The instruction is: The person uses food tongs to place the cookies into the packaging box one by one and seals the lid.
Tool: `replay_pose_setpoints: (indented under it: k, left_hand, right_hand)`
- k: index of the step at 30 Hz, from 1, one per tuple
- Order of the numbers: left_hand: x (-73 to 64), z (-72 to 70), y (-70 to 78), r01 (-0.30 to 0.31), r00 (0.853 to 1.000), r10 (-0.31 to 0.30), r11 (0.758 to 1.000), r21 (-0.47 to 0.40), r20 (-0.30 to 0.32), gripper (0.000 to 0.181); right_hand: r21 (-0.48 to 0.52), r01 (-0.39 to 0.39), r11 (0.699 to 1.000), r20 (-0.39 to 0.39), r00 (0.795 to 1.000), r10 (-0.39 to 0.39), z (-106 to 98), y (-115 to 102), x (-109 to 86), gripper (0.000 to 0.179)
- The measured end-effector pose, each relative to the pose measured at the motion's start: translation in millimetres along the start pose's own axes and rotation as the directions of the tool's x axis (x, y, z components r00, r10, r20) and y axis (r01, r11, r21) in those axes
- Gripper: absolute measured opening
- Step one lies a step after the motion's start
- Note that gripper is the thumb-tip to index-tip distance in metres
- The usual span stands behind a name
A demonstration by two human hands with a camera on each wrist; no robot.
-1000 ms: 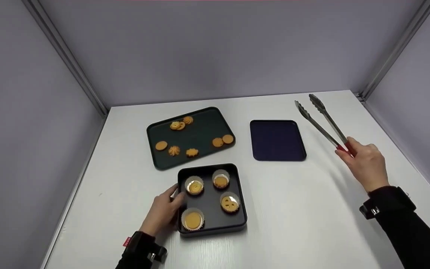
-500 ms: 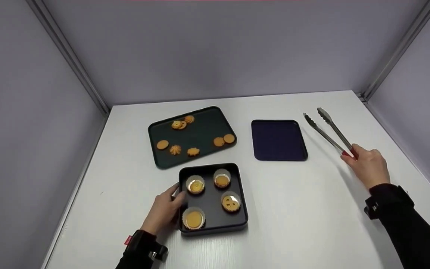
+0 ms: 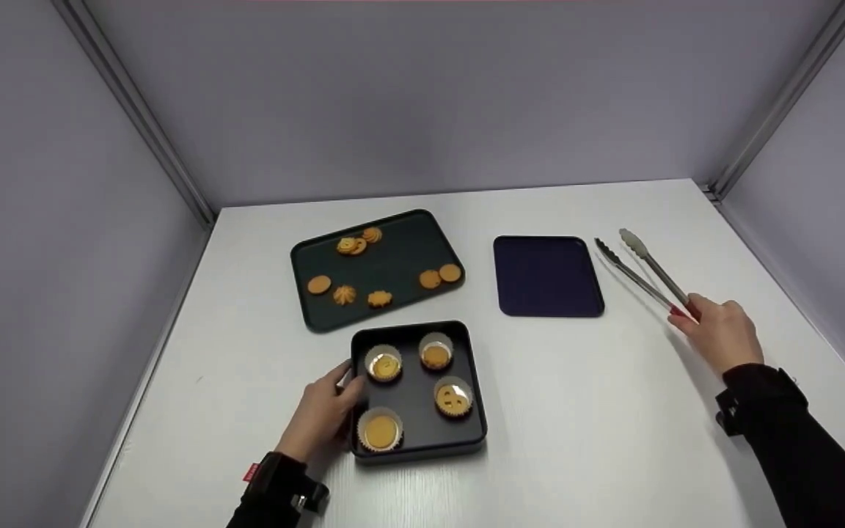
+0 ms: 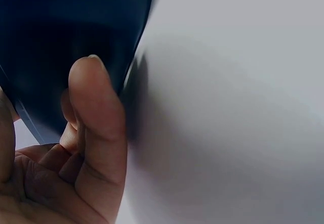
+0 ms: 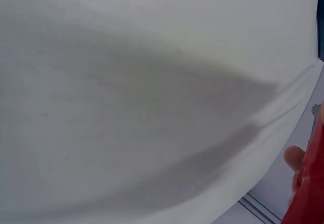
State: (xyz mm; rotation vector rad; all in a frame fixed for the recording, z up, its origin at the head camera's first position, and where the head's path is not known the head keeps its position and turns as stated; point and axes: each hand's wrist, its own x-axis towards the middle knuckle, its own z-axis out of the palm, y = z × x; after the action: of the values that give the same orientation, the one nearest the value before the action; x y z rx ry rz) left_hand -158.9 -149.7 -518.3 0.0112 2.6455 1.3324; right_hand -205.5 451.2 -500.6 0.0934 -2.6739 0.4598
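Note:
My left hand (image 3: 320, 414) grips the left wall of a deep black baking pan (image 3: 422, 433), thumb over the rim. In the left wrist view the thumb (image 4: 98, 97) lies against the dark pan wall (image 4: 76, 16). Several paper cups, each with a cookie (image 3: 380, 431) inside, stand in the pan. Out to the right, my right hand (image 3: 723, 334) holds metal tongs (image 3: 646, 271) by their red handles, with the arms spread and nothing between the tips. Part of a red handle (image 5: 311, 183) shows in the right wrist view; most of that hand is out of frame.
Behind the pan lies a dark green tray (image 3: 400, 257) with several loose cookies of different shapes. A flat navy tray (image 3: 549, 277) sits to its right, left of the tongs. Grey panels wall in the white table (image 3: 562, 411) at the back and sides.
My right hand has brought the tongs down and nearer to me, their tips now lower beside the navy tray. The left hand and the pan stay in place.

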Motion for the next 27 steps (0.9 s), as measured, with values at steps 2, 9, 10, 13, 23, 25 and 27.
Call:
replay_pose_setpoints:
  k: [2, 9, 10, 13, 23, 25, 27]
  left_hand:
    - [0.0, 0.0, 0.2, 0.000, 1.000, 0.000, 1.000, 0.002, 0.000, 0.056]
    - [1.0, -0.1, 0.0, -0.001, 1.000, 0.001, 1.000, 0.017, -0.007, 0.056]
    - [1.1, -0.1, -0.2, 0.001, 1.000, -0.001, 1.000, 0.016, -0.008, 0.056]
    - [0.6, 0.0, -0.9, 0.002, 1.000, -0.002, 1.000, 0.021, -0.011, 0.055]
    - [-0.9, -0.2, -0.4, 0.001, 1.000, -0.001, 1.000, 0.008, -0.004, 0.056]
    - [-0.8, -0.2, 0.0, -0.004, 1.000, 0.004, 1.000, 0.011, -0.007, 0.056]
    - [-0.6, -0.1, 0.4, -0.001, 1.000, 0.002, 1.000, 0.007, -0.009, 0.056]
  right_hand:
    - [0.005, -0.007, 1.000, 0.024, 1.000, 0.007, 1.1, 1.6, -1.0, 0.025]
    - [0.003, -0.020, 1.000, 0.070, 0.997, 0.020, 3.9, 5.4, -3.6, 0.025]
    - [0.003, -0.022, 1.000, 0.075, 0.997, 0.022, 4.3, 5.5, -4.0, 0.025]
    - [0.003, -0.012, 1.000, 0.082, 0.997, 0.011, 5.5, 5.3, -4.8, 0.026]
    - [-0.020, -0.008, 1.000, 0.110, 0.994, 0.010, 13.0, 12.5, -11.7, 0.034]
    - [-0.023, -0.002, 1.000, 0.103, 0.995, 0.004, 15.1, 14.7, -13.8, 0.036]
    - [-0.030, 0.011, 0.999, 0.087, 0.996, -0.009, 17.1, 16.3, -16.0, 0.039]
